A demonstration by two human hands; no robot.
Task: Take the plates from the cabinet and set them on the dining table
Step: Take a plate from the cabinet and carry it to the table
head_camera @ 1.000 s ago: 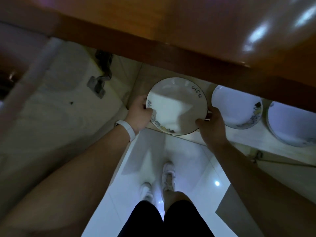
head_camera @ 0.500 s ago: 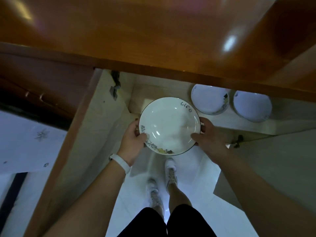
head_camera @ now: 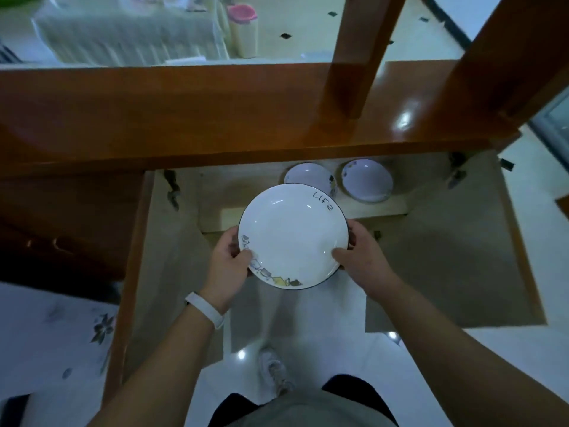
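A white plate [head_camera: 292, 232] with a dark rim, the word "Life" and a small drawing hangs level in front of the open cabinet [head_camera: 308, 215]. My left hand [head_camera: 229, 261] grips its left edge, thumb on the rim. My right hand [head_camera: 361, 255] grips the right edge, thumb lying inside the plate. Two more white plates remain on the cabinet shelf: one [head_camera: 303, 174] partly hidden behind the held plate, the other [head_camera: 366, 180] to its right.
Both cabinet doors stand open, the left door [head_camera: 135, 257] and the right door [head_camera: 455, 257], flanking me. The wooden cabinet top [head_camera: 184, 118] runs across above. Beyond it a cloth-covered table [head_camera: 129, 38] and a pink-lidded container [head_camera: 243, 29]. My feet stand on white floor tiles.
Both hands have drawn the plate out of the cabinet and raised it toward me. The view has risen, so the cabinet top and the room beyond now show.
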